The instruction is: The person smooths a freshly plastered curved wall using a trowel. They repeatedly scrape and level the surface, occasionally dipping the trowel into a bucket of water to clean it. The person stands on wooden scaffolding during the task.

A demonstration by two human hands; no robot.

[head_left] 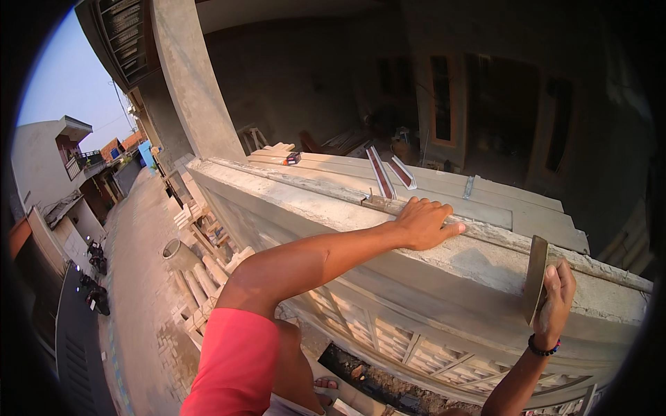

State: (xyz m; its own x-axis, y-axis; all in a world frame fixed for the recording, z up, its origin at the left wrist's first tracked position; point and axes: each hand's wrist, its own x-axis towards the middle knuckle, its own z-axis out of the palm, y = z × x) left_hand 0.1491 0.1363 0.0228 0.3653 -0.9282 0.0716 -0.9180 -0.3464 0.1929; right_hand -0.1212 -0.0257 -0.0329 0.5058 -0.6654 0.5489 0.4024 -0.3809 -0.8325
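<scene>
My left hand [427, 223] lies on the top of a rough concrete wall [312, 208], its fingers curled over the far edge and the thumb pointing right. Its arm, in a red sleeve, reaches across from the lower left. Farther right, my right hand [557, 298] is closed around a plastering trowel [535, 277], with a dark bead bracelet on the wrist. The trowel's flat blade stands nearly upright against the wall's near upper edge; its handle is hidden in the hand. Grey plaster smears mark my right fingers.
Behind the wall, boards [444, 184] carry two angled strips [380, 172] and a small dark box [293, 158]. A concrete column [191, 83] rises at the left end. Below left stand a bucket [175, 251] and pale posts [198, 288]. Parked motorcycles [94, 288] line the paved lane.
</scene>
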